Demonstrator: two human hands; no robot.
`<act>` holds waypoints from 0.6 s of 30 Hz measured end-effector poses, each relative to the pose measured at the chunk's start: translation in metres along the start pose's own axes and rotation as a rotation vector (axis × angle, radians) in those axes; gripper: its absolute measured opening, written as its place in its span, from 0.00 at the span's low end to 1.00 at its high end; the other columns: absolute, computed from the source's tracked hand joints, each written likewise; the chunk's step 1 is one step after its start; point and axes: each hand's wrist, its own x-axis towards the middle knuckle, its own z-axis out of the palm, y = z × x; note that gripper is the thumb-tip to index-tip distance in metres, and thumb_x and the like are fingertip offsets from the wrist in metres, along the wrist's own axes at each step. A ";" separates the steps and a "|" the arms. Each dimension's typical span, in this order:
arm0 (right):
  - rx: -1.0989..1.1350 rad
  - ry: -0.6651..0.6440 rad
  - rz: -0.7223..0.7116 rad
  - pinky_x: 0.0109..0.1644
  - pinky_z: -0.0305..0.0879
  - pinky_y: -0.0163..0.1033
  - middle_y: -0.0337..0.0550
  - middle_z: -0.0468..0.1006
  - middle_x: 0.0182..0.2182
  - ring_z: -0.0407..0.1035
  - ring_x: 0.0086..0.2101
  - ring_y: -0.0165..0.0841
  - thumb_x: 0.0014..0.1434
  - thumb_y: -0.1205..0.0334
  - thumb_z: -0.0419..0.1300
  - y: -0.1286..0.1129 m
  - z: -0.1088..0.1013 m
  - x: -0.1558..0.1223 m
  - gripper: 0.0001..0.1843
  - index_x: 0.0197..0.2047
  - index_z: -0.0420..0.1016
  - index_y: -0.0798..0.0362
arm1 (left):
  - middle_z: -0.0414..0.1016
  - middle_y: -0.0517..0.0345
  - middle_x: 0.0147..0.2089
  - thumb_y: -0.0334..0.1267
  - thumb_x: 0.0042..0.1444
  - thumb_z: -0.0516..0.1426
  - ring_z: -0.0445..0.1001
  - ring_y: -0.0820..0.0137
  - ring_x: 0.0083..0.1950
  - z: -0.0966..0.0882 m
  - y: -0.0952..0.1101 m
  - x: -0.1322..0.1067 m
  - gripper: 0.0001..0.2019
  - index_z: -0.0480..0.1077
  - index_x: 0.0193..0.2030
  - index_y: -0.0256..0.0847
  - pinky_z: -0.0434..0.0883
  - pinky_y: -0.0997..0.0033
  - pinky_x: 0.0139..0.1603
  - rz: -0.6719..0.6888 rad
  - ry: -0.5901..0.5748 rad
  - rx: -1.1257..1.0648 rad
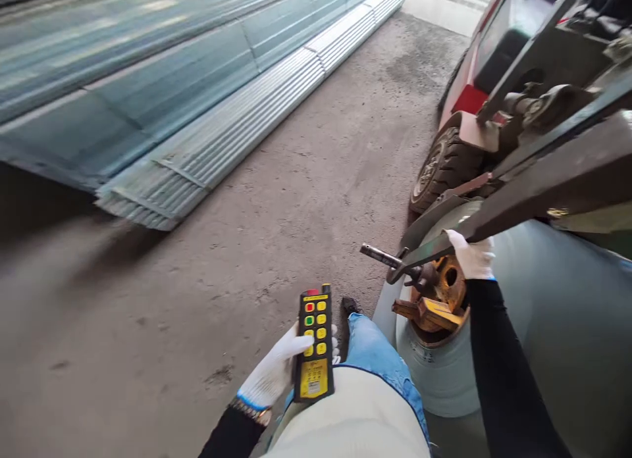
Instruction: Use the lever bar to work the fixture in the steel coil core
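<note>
1. Yellow-buttoned crane remote (314, 345) sits gripped in the gloved left hand (276, 372), thumb on its keys, low over the concrete floor (197, 300).
2. Right hand (473, 254) is closed on the dark lifting arm (518, 201) at the steel coil (543, 326) core.
3. Judged step: steadying the arm in the coil; next calls for careful button presses.

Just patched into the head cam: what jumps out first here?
The black and yellow button remote in the gloved left hand, bottom centre. Right of it, the gloved right hand grips a dark steel lifting arm over a large grey steel coil. Long bundles of galvanised pipes lie upper left.
</note>
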 end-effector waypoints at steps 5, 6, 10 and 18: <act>-0.013 -0.007 0.028 0.57 0.70 0.58 0.49 0.84 0.38 0.78 0.43 0.50 0.44 0.49 0.70 0.002 0.000 0.001 0.15 0.32 0.78 0.47 | 0.79 0.35 0.51 0.42 0.56 0.64 0.81 0.49 0.45 0.009 -0.005 0.008 0.23 0.68 0.55 0.32 0.78 0.43 0.48 0.016 0.083 -0.044; -0.010 -0.013 0.027 0.58 0.70 0.58 0.48 0.84 0.38 0.78 0.44 0.50 0.43 0.48 0.70 0.004 0.000 0.001 0.15 0.32 0.77 0.47 | 0.79 0.34 0.50 0.43 0.57 0.63 0.81 0.50 0.45 0.010 -0.006 0.010 0.23 0.68 0.55 0.32 0.78 0.44 0.47 0.011 0.113 -0.045; 0.018 -0.019 0.038 0.56 0.72 0.56 0.46 0.84 0.39 0.78 0.44 0.48 0.44 0.48 0.71 0.008 0.001 -0.002 0.16 0.34 0.77 0.45 | 0.80 0.35 0.47 0.49 0.56 0.64 0.81 0.54 0.41 0.009 -0.012 0.016 0.25 0.71 0.53 0.32 0.79 0.51 0.42 0.005 0.210 -0.008; 0.059 -0.009 0.016 0.57 0.71 0.57 0.50 0.83 0.42 0.77 0.43 0.47 0.47 0.49 0.69 0.005 0.004 -0.009 0.18 0.39 0.77 0.49 | 0.81 0.42 0.42 0.52 0.53 0.67 0.80 0.61 0.34 0.010 -0.004 0.024 0.27 0.71 0.52 0.33 0.79 0.62 0.36 0.069 0.333 0.237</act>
